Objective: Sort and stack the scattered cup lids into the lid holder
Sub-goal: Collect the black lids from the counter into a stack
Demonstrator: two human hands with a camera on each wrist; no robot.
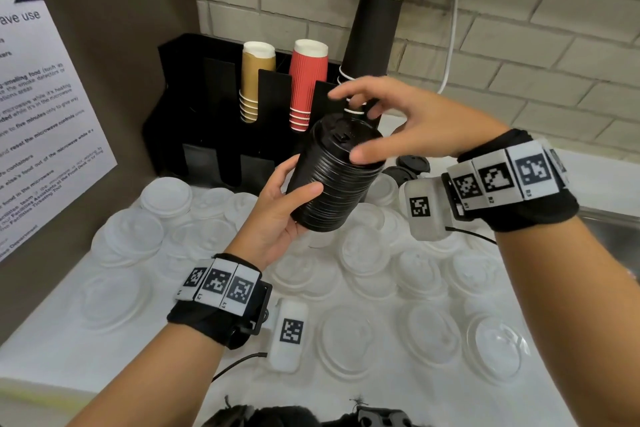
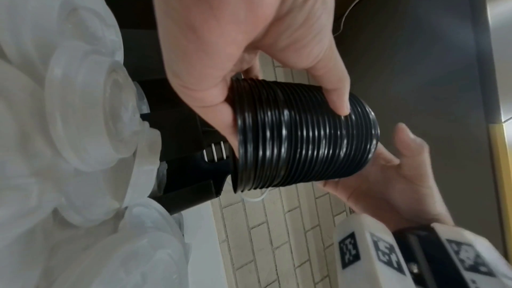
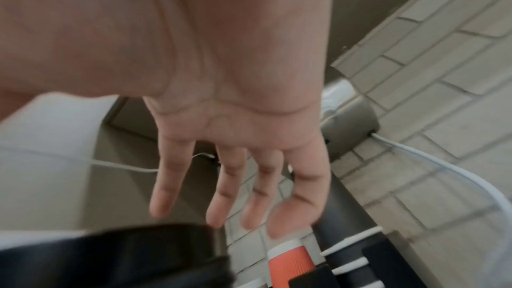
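My left hand (image 1: 287, 204) grips a tall stack of black lids (image 1: 332, 177) from below and from the side, tilted, in front of the black lid holder (image 1: 194, 121). In the left wrist view the left hand (image 2: 249, 30) wraps its thumb and fingers round the ribbed stack of black lids (image 2: 302, 137). My right hand (image 1: 391, 128) hovers at the stack's top end with fingers spread and straight, its thumb against the stack's upper rim. In the right wrist view the right hand (image 3: 243, 139) holds nothing, with the stack (image 3: 110, 255) a dark blur below. Several translucent white lids (image 1: 363, 253) lie scattered on the white counter.
The holder carries stacked gold cups (image 1: 258, 80), red cups (image 1: 308, 80) and tall black cups (image 1: 372, 45). A few loose black lids (image 1: 412, 163) lie behind my right wrist. A poster (image 1: 52, 97) covers the left wall. A white cable (image 1: 450, 45) runs down the brick wall.
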